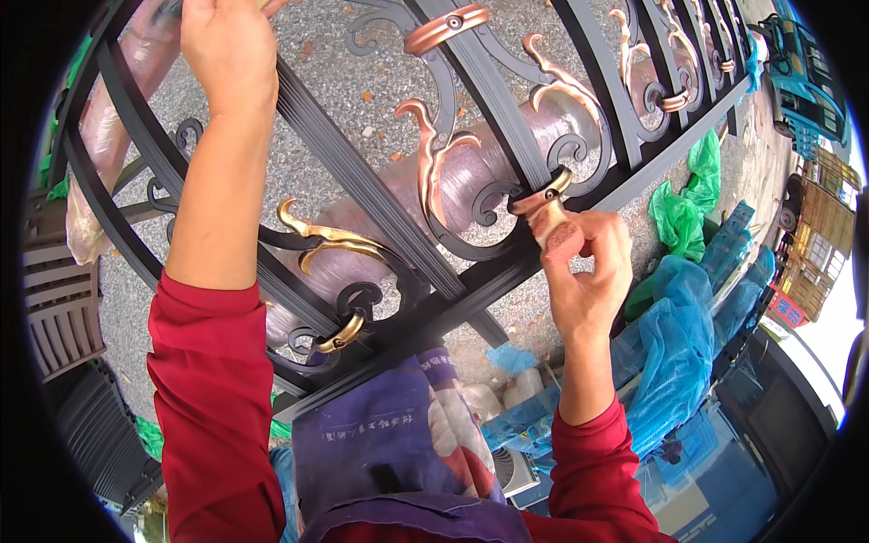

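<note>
A black metal railing panel (pixel 348 176) with scrolls and copper- and gold-coloured leaf ornaments lies tilted in front of me. My right hand (pixel 593 262) pinches a small copper-stained pad (pixel 563 241), perhaps a sponge, between thumb and fingers. The pad is right by a collar (pixel 546 195) on a bar near the lower rail; the collar is part copper, part gold. My left hand (pixel 228 54) reaches to the top edge by a bar, its fingers mostly cut off. Gold colour shows on the near leaf ornament (pixel 335 242) and a lower collar (pixel 342 335).
Plastic-wrapped rolls (pixel 362 222) lie on the gravel ground beneath the panel. Blue netting (pixel 674 317) and a green plastic bag (pixel 683 213) are at the right. Slatted dark panels (pixel 63 312) stand at the left. A teal vehicle (pixel 806 86) is at the far right.
</note>
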The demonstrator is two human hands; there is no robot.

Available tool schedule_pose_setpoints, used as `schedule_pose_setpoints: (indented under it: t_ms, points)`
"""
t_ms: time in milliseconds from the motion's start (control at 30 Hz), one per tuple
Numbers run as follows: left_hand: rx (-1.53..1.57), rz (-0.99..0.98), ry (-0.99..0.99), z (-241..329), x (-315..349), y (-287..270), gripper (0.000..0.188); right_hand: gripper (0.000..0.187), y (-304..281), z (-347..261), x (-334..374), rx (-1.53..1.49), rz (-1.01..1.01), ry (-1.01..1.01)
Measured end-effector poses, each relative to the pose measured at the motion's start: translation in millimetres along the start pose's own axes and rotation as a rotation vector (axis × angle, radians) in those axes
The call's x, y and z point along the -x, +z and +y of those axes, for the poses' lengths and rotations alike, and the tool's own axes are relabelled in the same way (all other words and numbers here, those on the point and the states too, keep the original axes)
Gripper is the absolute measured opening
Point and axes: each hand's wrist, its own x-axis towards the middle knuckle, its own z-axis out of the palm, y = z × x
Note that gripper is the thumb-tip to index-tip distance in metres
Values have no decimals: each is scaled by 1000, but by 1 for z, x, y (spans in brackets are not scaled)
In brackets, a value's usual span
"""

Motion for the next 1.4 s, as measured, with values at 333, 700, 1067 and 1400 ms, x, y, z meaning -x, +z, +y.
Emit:
schedule_pose_setpoints:
  t_ms: [333,700,1067,1400]
  points:
    - [-4,-53,-66,-8,-11,-12,34,29,-20,40,-8,-20,48,-140]
    - [-23,-74,-91,-14,-15,-18,33,36,-13,55,-25,35,49,-297]
    - [-80,18,-52,-4,-7,-4,31,36,-3,56,-22,13,55,-298]
    - [-49,-52,-51,-4,-6,-6,29,42,-6,52,-28,16,-86,-361]
